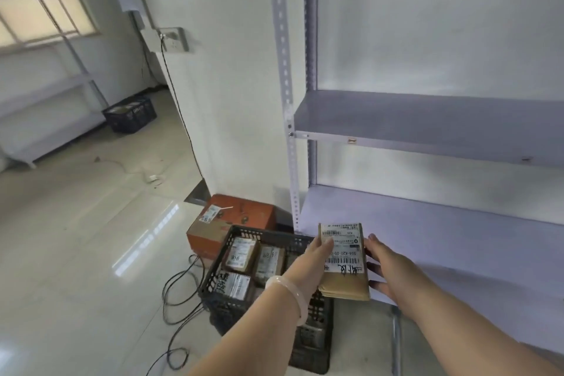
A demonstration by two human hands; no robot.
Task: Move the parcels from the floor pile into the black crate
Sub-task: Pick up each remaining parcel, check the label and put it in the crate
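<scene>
A flat brown cardboard parcel with a white barcode label hangs between my two hands, just above the front edge of the lowest shelf. My left hand grips its left edge, thumb on the label. My right hand lies along its right edge with the fingers reaching under it. The black crate stands on the floor below and to the left of the parcel. Several labelled parcels lie inside it.
A grey metal shelving unit fills the right side; its perforated post rises beside the crate. An orange-brown box sits behind the crate. Black cables loop on the tiled floor. A second black crate stands far left.
</scene>
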